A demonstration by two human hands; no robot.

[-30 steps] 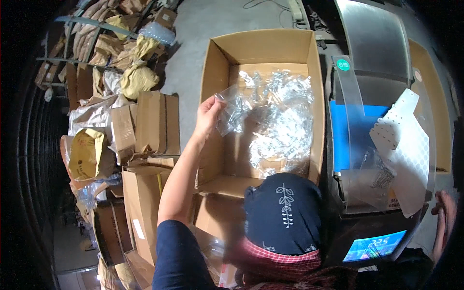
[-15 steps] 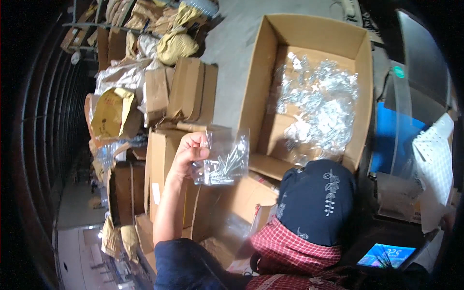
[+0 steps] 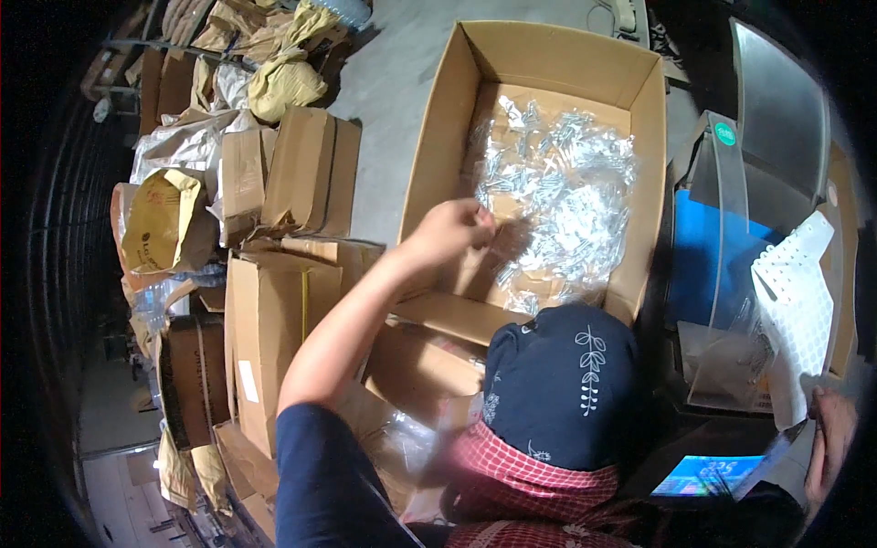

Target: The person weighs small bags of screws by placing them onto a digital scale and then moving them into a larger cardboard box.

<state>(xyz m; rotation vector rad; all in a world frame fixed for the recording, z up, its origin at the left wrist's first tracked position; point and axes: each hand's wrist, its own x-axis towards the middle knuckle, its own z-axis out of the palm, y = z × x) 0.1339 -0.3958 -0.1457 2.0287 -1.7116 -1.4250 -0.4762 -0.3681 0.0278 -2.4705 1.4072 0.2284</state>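
My left hand [image 3: 452, 236] reaches over the near left part of a big open cardboard box [image 3: 442, 119], its fingers curled. Whether anything is in its grasp is hidden; a blurred, see-through patch shows just below it. Inside the box lies a heap of small clear bags of silvery screws [image 3: 585, 205], with small white pieces among them. At the far right edge my right hand [image 3: 833, 434] is partly in shadow, beside the lower end of a white dotted sheet [image 3: 793, 301]. Its fingers do not show well enough to read their grip.
Right of the box stands a machine with a clear cover [image 3: 731, 256], a blue panel [image 3: 703, 256] and a lit screen [image 3: 708, 475]. Dark leaf-printed cloth [image 3: 562, 393] and red checked cloth [image 3: 539, 470] lie near me. Cartons [image 3: 301, 173] and a yellow sack [image 3: 164, 219] crowd the left.
My left hand, which held up a clear bag of screws left of the box, has moved right over the box. That bag no longer shows clearly. The view has shifted, bringing my right hand more into sight.
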